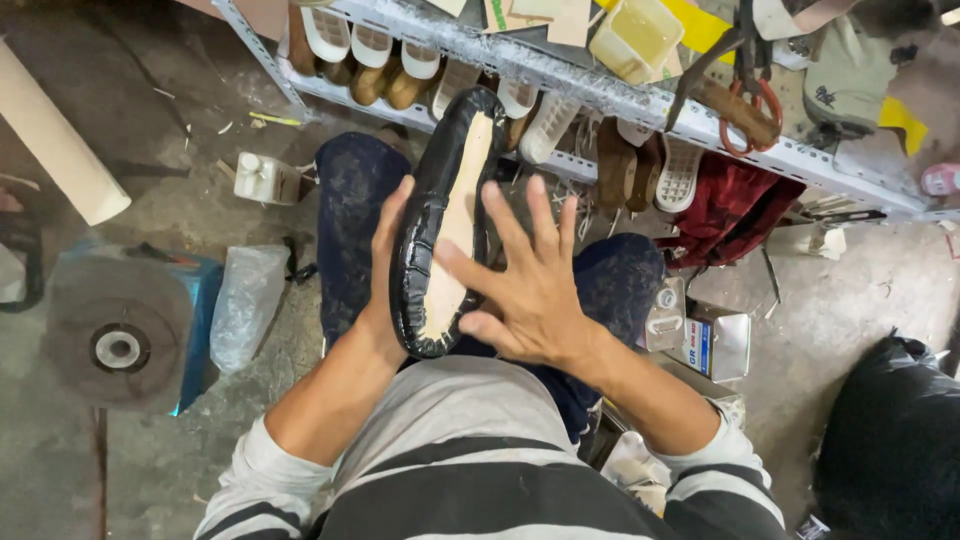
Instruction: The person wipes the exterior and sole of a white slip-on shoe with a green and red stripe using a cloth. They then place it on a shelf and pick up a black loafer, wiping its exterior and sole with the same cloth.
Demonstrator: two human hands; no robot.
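I sat over a grey, dusty concrete floor (pixel 850 300) scattered with scraps. A white slotted-metal shelf rack (pixel 560 70) ran across the top, its shelves crowded with shoe lasts (pixel 372 45), a yellowish plastic tub (pixel 636 38) and hanging pliers (pixel 745 110). A blue machine with a round disc (pixel 120 345) stood at the floor's left edge, a black bag (pixel 890 440) at its right.

I count one black shoe (pixel 445 215) held up between my two hands, left (pixel 385 270) and right (pixel 525 285). On the floor I see one plastic bag (pixel 245 300), one tin (pixel 715 345) and one cardboard tube (pixel 55 135).
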